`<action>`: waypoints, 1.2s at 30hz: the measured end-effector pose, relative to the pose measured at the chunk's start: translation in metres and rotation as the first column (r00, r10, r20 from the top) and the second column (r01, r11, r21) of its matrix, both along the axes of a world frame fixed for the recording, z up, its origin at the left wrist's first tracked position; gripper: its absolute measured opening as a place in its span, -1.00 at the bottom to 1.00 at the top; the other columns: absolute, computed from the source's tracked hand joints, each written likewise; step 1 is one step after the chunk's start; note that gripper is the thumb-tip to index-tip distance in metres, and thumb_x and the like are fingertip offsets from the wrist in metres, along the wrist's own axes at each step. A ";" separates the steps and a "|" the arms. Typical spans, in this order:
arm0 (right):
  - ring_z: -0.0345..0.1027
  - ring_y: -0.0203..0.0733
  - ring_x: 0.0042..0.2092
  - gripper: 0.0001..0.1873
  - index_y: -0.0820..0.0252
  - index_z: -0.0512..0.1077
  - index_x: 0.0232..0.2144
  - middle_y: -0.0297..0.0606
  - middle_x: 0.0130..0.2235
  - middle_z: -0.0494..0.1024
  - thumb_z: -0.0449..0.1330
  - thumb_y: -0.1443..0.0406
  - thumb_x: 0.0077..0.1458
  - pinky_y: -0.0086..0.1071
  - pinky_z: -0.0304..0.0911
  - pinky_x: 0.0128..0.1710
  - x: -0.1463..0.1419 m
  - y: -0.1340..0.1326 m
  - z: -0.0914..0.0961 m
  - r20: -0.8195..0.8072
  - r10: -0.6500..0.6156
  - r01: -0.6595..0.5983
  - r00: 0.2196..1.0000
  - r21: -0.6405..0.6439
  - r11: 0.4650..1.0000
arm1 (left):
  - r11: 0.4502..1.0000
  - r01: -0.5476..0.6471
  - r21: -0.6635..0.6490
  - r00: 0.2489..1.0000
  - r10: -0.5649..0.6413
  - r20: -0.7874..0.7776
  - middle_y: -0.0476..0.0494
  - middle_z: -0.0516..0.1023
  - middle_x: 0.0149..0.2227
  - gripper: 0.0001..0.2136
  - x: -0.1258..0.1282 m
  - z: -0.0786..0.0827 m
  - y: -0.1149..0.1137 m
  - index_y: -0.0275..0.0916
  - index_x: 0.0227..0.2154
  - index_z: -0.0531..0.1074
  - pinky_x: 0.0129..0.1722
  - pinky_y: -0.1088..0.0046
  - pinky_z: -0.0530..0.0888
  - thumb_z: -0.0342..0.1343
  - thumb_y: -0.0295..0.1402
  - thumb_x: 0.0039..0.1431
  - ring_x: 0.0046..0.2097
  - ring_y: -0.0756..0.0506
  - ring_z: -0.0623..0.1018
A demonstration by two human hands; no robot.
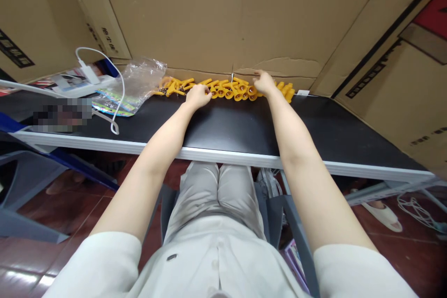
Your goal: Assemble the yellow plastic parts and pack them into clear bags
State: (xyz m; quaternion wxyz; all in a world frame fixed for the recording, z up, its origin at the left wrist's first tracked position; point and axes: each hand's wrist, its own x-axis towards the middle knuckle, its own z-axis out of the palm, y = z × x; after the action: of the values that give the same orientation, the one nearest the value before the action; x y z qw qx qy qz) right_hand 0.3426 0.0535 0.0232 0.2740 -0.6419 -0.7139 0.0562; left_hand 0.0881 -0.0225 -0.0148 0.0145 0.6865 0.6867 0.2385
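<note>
A row of small yellow plastic pieces (228, 94) lies along the back of the black table, against the cardboard. Those in the middle turn round, cup-like ends toward me. More yellow pieces (172, 86) lie in a looser heap on the left, with small dark metal bits among them. My left hand (199, 97) rests at the row's left part, its fingers curled; whatever they may hold is hidden. Over the right part of the row is my right hand (265, 84), fingers apart and reaching toward the cardboard, with no piece visible in it.
Cardboard (209, 18) walls the back and sides. On the left lie a clear plastic bag (139, 84), a white cable (122, 84) and a blurred-out item (63, 115). A small white object (303, 93) sits right of the row. The metal table edge (230, 154) runs before me.
</note>
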 end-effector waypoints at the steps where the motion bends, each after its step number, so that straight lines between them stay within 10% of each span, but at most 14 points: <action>1: 0.10 0.17 0.57 -0.34 0.28 0.32 0.47 0.07 0.53 0.30 0.06 0.48 0.37 0.35 -0.23 0.58 0.007 -0.001 -0.001 0.033 -0.031 0.031 0.999 -0.004 1.000 | 1.000 0.002 -0.003 1.000 -0.002 -0.002 -0.33 0.73 0.06 -0.65 0.000 0.000 0.000 -0.25 0.02 0.70 0.17 0.26 0.56 0.08 -0.30 0.37 0.11 -0.28 0.66; 8: -0.26 0.20 0.66 -0.15 0.13 0.32 0.49 -0.08 0.63 0.05 0.14 0.59 0.19 0.47 -0.45 0.57 0.031 0.008 -0.026 0.209 -0.049 0.079 0.977 -0.139 0.987 | 0.999 -0.035 -0.015 0.999 0.035 -0.006 -0.33 0.72 0.07 -0.63 0.000 0.003 -0.003 -0.23 0.05 0.69 0.22 0.20 0.54 0.05 -0.31 0.35 0.16 -0.32 0.64; 14: 0.25 0.36 0.48 -0.41 0.38 0.47 0.30 0.25 0.39 0.44 0.15 0.53 0.24 0.47 -0.20 0.53 0.026 0.015 -0.036 0.230 -0.076 0.077 0.970 0.002 0.997 | 0.984 -0.176 -0.009 0.981 0.176 0.078 -0.43 0.50 0.36 -0.46 -0.022 0.002 0.000 -0.29 0.26 0.56 0.41 0.14 0.41 0.02 -0.53 0.24 0.39 -0.34 0.48; 24: 0.39 0.33 0.39 -0.45 0.41 0.50 0.27 0.24 0.44 0.34 0.04 0.59 0.30 0.06 0.29 0.40 0.020 -0.019 -0.025 0.213 -0.121 0.123 0.969 0.005 0.992 | 0.909 -0.360 -0.209 0.912 0.390 0.127 -0.52 -0.01 0.62 -0.19 -0.061 -0.014 0.003 -0.22 0.54 0.17 0.50 -0.51 -0.12 0.17 -0.27 0.22 0.64 -0.49 -0.10; 32: 0.45 0.38 0.33 -0.57 0.33 0.54 0.20 0.29 0.30 0.50 0.19 0.44 0.32 0.21 0.30 0.37 0.021 -0.024 -0.032 0.071 -0.144 0.141 0.987 0.045 0.989 | 0.902 -0.407 -0.146 0.893 0.426 0.146 -0.38 0.28 0.52 -0.48 -0.063 -0.015 0.004 -0.11 0.40 0.35 0.44 -0.49 -0.03 -0.02 -0.32 0.42 0.54 -0.41 0.17; 36: 0.44 0.34 0.35 -0.52 0.31 0.50 0.25 0.24 0.36 0.46 0.14 0.48 0.32 0.16 0.29 0.39 0.023 -0.033 -0.031 0.058 -0.163 0.162 0.985 0.027 0.986 | 0.927 -0.374 -0.032 0.896 0.370 0.245 -0.30 0.46 0.37 -0.55 -0.057 -0.008 0.003 -0.04 0.34 0.40 0.39 -0.16 0.27 -0.18 -0.22 0.54 0.38 -0.37 0.44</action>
State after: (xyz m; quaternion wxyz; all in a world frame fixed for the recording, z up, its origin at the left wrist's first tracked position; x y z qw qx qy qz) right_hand 0.3654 0.0205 -0.0076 0.2633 -0.6964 -0.6676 0.0066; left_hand 0.0313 -0.0193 -0.0231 0.0484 0.5079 0.7960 0.3257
